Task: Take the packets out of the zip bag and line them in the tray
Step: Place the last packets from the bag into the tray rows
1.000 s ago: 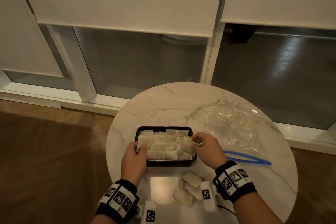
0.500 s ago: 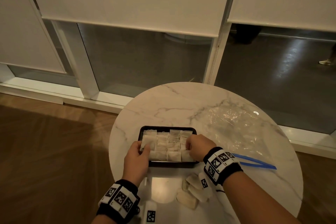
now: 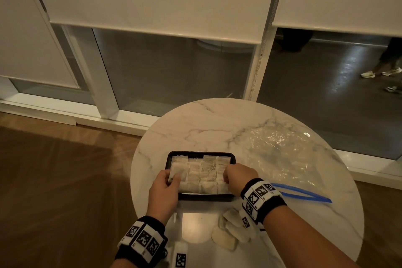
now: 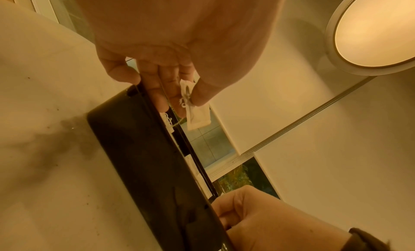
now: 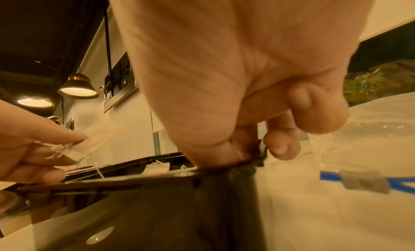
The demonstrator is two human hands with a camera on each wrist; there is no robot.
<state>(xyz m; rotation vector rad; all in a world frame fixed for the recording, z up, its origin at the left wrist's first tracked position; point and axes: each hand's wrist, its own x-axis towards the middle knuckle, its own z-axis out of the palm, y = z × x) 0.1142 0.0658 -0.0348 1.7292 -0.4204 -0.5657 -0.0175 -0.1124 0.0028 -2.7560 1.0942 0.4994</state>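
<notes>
A black tray [image 3: 200, 153] on the round marble table holds several white packets in rows. My left hand [image 3: 174, 177] pinches one packet [image 3: 179, 171] between thumb and fingers above the tray's left end; the same packet [image 4: 197, 118] shows in the left wrist view, held by the left hand [image 4: 188, 98]. My right hand [image 3: 227, 175] is at the tray's right end. In the right wrist view its thumb is inside the tray [image 5: 157, 192] and its curled fingers [image 5: 280, 144] are outside the rim. The clear zip bag [image 3: 282, 154] lies flat to the right.
Several loose packets [image 3: 228, 230] lie on the table [image 3: 217, 119] in front of the tray, partly under my right wrist. The bag's blue zip strip [image 3: 304, 193] points right. Beyond the table's far edge are window frames and blinds; wooden floor lies to the left.
My right hand has moved left from beside the tray onto its right end, and the packet it held is no longer in its fingers. My left hand has kept its packet.
</notes>
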